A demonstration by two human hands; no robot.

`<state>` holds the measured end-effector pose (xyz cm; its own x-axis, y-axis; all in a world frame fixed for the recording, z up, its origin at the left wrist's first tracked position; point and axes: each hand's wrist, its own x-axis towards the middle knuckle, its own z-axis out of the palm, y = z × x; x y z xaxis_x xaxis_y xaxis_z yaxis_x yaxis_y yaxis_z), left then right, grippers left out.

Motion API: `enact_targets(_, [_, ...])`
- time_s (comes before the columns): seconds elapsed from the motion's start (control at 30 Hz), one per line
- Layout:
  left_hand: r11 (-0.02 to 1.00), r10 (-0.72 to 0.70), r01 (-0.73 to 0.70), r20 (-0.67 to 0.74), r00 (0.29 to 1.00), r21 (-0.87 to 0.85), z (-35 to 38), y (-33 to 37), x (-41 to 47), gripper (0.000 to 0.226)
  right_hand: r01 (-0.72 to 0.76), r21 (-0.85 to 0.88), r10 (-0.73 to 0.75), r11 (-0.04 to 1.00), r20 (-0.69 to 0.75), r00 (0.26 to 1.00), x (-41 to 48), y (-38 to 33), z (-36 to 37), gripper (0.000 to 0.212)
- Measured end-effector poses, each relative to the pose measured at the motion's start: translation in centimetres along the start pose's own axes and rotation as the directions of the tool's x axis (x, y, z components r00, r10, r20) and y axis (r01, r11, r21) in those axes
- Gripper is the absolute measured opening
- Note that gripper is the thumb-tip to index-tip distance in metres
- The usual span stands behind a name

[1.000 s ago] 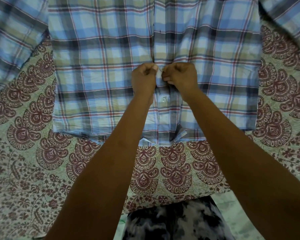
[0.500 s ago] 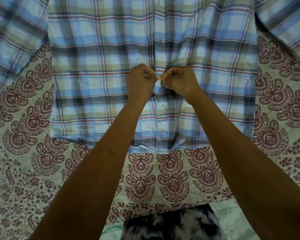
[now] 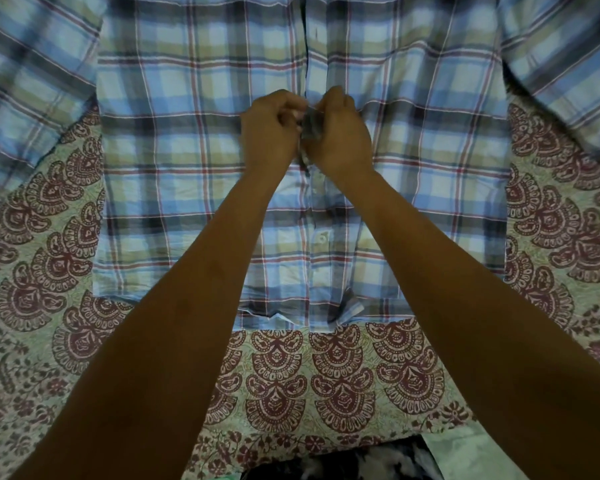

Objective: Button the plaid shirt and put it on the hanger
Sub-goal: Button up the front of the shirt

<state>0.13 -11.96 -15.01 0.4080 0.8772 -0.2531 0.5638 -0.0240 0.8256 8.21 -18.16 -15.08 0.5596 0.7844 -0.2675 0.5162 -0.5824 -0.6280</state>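
1. Blue, green and red checks: the plaid shirt [image 3: 194, 140] lies flat and front up, its hem toward you and its sleeves thrown out to both upper corners.
2. Your left hand [image 3: 269, 133] and right hand [image 3: 340, 136] meet knuckle to knuckle on the front placket, about midway up the body. Each has its fingers curled and pinches a fold of the shirt's edge. Your fingers hide whatever sits between them, so I cannot tell whether a button is through.
3. Below your hands a white button [image 3: 321, 238] sits fastened and the front looks closed there. Above them the placket shows a dark slit, so you probably have more buttons to do.
4. The cloth looks thin, soft and light, and it is already creased. Expect it to bunch and slide rather than resist.
5. Hold it right at the placket edge, one hand on each side, close to the buttonhole. For the hanger, I would lift it by the shoulders, which are out of frame.
6. One hem corner [image 3: 350, 311] is flipped up, so smooth it later.
7. Under the shirt is a printed cloth [image 3: 326, 375], pale green with maroon motifs. It looks soft, so you likely get no firm backing to press against.
8. The light is dim. A dark mottled fabric [image 3: 343, 462] shows at the bottom edge. No hanger is in view.
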Motion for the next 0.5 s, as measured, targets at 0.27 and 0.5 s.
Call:
enact_targets(0.27, [0.926, 0.129, -0.161, 0.114, 0.985, 0.342, 0.9, -0.8, 0.3, 0.023, -0.376, 0.556, 0.395, 0.742, 0.09, 0.914, 1.0, 2.6, -0.5, 0.028])
enact_targets(0.5, [0.841, 0.131, -0.146, 0.066, 0.989, 0.52, 1.5, 0.0, 1.0, 0.026, -0.405, 0.614, 0.382, 0.678, 0.177, 0.907, 0.9, 2.8, -0.6, 0.013])
